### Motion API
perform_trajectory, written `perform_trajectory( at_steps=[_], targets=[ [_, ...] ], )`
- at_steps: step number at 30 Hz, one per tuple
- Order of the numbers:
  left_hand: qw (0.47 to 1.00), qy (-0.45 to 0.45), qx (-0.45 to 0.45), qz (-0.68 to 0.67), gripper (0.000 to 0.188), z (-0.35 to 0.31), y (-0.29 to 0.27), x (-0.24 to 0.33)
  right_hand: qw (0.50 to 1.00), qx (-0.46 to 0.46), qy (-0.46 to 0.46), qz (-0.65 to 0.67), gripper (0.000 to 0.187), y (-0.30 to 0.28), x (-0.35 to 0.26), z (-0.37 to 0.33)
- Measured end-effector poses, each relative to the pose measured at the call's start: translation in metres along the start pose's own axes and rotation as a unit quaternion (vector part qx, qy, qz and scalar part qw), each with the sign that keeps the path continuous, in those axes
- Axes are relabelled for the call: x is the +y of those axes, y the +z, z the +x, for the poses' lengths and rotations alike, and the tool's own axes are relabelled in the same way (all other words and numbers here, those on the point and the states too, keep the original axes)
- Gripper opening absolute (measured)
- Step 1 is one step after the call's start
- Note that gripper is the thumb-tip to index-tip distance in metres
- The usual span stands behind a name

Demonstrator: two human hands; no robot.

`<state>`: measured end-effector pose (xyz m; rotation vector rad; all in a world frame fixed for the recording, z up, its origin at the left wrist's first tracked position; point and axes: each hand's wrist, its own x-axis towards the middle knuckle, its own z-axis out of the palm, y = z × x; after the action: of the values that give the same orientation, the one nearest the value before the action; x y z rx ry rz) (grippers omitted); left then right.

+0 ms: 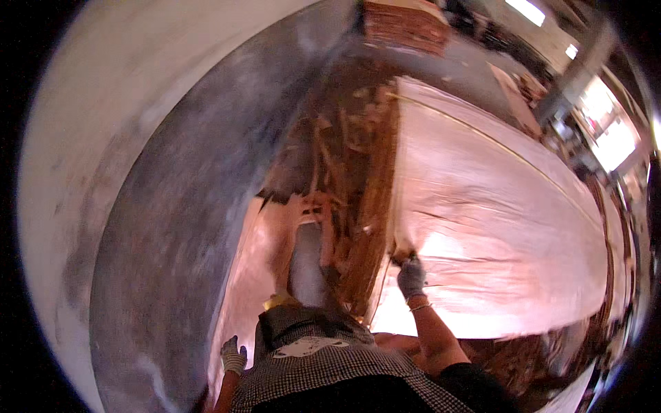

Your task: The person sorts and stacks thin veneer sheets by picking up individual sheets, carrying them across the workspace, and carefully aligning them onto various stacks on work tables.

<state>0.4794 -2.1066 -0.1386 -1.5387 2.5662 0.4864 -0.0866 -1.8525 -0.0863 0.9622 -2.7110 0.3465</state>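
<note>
A broad, pale pinkish sheet that looks like wood veneer (496, 206) lies on top of a tall stack to my right, with wrinkles across its middle. My right hand (412, 277), in a grey glove, is closed at the stack's left edge. Motion blurs the small brown bit at its fingertips, so I cannot tell what it grips. Low on the left, my left hand (234, 356) wears a striped, dark-fingered glove. It holds nothing, its fingers apart, beside another pale sheet (258, 255) standing near the grey wall band.
Torn brown strips (337, 151) litter the floor between the wall (186, 179) and the stack's ragged side (375, 227). Another reddish stack (406, 27) stands at the far end. A pillar (578, 65) and bright windows are at the upper right.
</note>
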Motion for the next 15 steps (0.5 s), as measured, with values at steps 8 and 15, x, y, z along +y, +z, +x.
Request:
perform_trajectory(
  at_steps=[8,15],
  targets=[
    [0.896,0.437,-0.08,0.012,0.046,0.399,-0.086,0.279,0.976,-0.122,0.175,-0.035,0.035,-0.018,-0.033,0.049],
    [0.816,0.577,0.004,-0.019,0.05,0.587,-0.14,0.642,0.828,-0.076,0.53,0.166,0.015,-0.039,-0.047,0.063]
  ],
)
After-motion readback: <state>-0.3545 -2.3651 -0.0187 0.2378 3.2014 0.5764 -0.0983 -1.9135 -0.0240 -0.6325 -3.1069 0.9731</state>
